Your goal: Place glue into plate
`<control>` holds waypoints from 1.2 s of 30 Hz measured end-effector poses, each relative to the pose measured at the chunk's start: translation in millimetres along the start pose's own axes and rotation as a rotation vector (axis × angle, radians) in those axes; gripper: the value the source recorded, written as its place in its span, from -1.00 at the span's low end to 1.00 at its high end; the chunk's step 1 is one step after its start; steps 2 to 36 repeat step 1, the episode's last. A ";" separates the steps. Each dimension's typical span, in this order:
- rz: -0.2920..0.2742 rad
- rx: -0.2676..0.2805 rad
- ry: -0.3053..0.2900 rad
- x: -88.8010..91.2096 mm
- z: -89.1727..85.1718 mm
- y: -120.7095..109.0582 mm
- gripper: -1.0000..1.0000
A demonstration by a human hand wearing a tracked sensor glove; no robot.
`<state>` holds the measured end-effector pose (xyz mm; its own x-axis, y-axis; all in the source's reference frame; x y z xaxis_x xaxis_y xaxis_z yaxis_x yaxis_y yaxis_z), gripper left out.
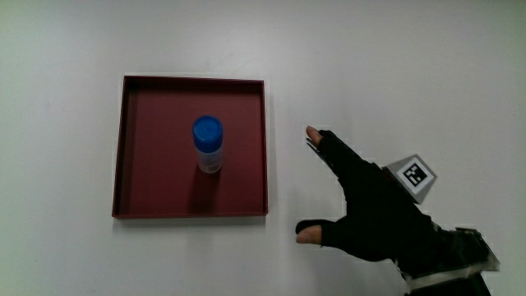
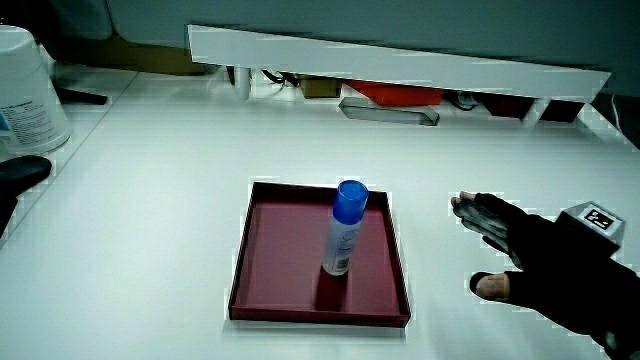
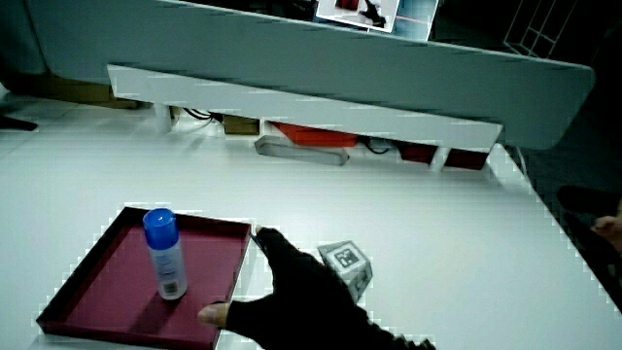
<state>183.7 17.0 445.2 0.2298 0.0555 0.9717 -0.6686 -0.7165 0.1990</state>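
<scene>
A glue stick (image 1: 209, 145) with a blue cap and a pale body stands upright in the middle of the dark red square plate (image 1: 136, 107). Both side views show it too, the glue stick (image 2: 344, 228) (image 3: 165, 254) upright inside the plate (image 2: 270, 275) (image 3: 107, 277). The hand (image 1: 316, 185) in its black glove lies over the bare table beside the plate, apart from it, fingers spread and holding nothing. The hand (image 2: 485, 245) (image 3: 243, 282) carries a patterned cube (image 1: 413, 175) on its back.
A low white partition (image 2: 400, 65) runs along the table's edge farthest from the person, with cables and red items under it. In a side view a large white container (image 2: 28, 90) stands near the table's edge, next to a dark object (image 2: 20, 170).
</scene>
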 end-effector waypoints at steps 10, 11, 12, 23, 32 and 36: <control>0.004 0.006 0.018 -3.1 -0.3 -3.7 -1.00; 0.004 0.006 0.018 -3.1 -0.3 -3.7 -1.00; 0.004 0.006 0.018 -3.1 -0.3 -3.7 -1.00; 0.004 0.006 0.018 -3.1 -0.3 -3.7 -1.00; 0.004 0.006 0.018 -3.1 -0.3 -3.7 -1.00; 0.004 0.006 0.018 -3.1 -0.3 -3.7 -1.00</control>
